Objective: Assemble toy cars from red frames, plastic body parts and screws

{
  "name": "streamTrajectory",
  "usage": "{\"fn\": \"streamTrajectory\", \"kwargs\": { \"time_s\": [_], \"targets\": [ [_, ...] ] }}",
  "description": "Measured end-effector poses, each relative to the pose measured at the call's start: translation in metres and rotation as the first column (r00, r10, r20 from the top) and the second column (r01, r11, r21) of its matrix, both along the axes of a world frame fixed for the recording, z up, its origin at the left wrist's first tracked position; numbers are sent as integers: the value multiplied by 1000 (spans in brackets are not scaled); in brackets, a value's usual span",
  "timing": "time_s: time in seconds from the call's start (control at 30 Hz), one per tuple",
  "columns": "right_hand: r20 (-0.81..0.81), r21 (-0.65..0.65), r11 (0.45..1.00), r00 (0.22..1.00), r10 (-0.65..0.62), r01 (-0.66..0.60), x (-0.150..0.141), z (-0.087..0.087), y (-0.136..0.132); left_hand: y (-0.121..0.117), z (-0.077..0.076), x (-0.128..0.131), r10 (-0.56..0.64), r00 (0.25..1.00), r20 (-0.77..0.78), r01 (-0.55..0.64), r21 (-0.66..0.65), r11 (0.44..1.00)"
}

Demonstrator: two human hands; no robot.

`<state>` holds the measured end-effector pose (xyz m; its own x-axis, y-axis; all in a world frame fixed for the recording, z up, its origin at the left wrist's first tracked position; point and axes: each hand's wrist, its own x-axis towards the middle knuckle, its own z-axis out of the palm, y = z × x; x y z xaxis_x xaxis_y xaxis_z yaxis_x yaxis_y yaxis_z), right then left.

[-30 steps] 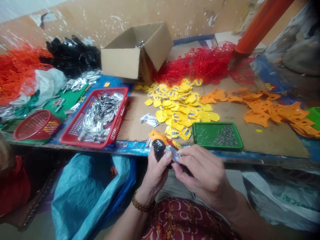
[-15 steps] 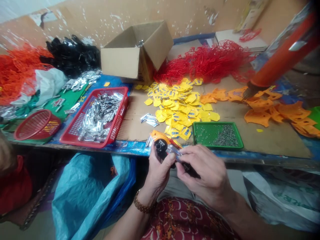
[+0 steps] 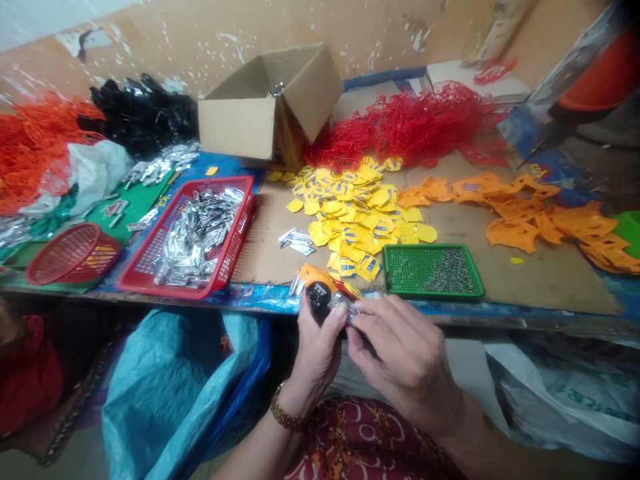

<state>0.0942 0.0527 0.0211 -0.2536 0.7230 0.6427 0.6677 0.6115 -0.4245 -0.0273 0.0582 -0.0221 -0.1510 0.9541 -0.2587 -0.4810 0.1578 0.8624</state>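
Observation:
My left hand [image 3: 320, 340] is wrapped round an orange and black plastic toy part [image 3: 319, 293], held just in front of the table edge. With its fingers closed, my right hand [image 3: 400, 353] pinches a small silvery piece [image 3: 350, 308] against the toy's right side. Much of the toy is hidden behind my fingers. Just beyond it lies a heap of yellow printed plastic pieces [image 3: 355, 213]. A green tray [image 3: 400, 292] holding many small screws [image 3: 453, 270] stands a little past my right hand. A few silver strips [image 3: 297, 241] rest on the cardboard left of the yellow heap.
A red basket [image 3: 247, 227] full of silver parts and a small round red basket [image 3: 45, 267] stand to the left. Behind are a cardboard box [image 3: 237, 127] and red frames [image 3: 415, 127]. Orange pieces [image 3: 525, 227] lie right, below a hanging orange-bodied tool [image 3: 595, 80].
The hanging tool at the right has risen and swung away from the orange pieces. Both my hands stay on the toy part, the right fingers shifted slightly left. The view has moved a little.

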Motion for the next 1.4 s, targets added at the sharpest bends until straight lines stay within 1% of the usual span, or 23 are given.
{"fn": "streamTrajectory", "kwargs": {
  "time_s": [0.1,0.2,0.37,0.47,0.6,0.7,0.8,0.87,0.97,1.07,1.13,1.27,1.33,1.4],
  "targets": [
    [2,11,1000,1000,-28,28,-1,0,0,0,1,1,-49,998,34,49,21,999],
    [-26,0,1000,999,-26,26,0,-1,0,0,3,2,-46,998,37,45,25,999],
    [-86,-54,999,996,-1,-4,3,0,0,3,7,5,-19,996,83,18,11,1000],
    [-102,-66,998,995,-1,-5,4,1,0,2,8,5,-5,997,78,5,11,1000],
    [-85,-44,999,996,-6,3,5,1,0,0,5,6,-33,997,71,33,-5,999],
    [-54,-25,1000,999,-2,1,6,1,-1,-2,4,7,-33,997,67,33,-1,999],
    [-52,-24,1000,999,-2,1,6,1,-1,-3,4,9,-29,999,44,28,22,999],
    [-48,-30,999,999,10,-11,8,2,0,-4,4,9,-42,998,55,40,48,998],
    [-33,-72,996,998,47,-49,13,6,2,-5,3,8,-80,994,75,73,96,993],
    [-25,-108,991,996,81,-83,16,10,3,-6,-1,5,-88,996,32,83,121,989],
    [-17,-95,992,997,80,-81,15,11,2,-7,-4,3,-78,997,-1,78,120,990],
    [-19,-10,1000,1000,15,-15,9,8,0,-8,-6,4,-39,999,-28,42,100,994],
    [-26,21,1000,1000,-1,2,7,6,-2,-8,-4,6,-23,1000,-6,24,80,996],
    [-41,21,1000,999,-7,8,7,5,-2,-8,0,10,-12,998,56,9,56,998]
  ]
}}
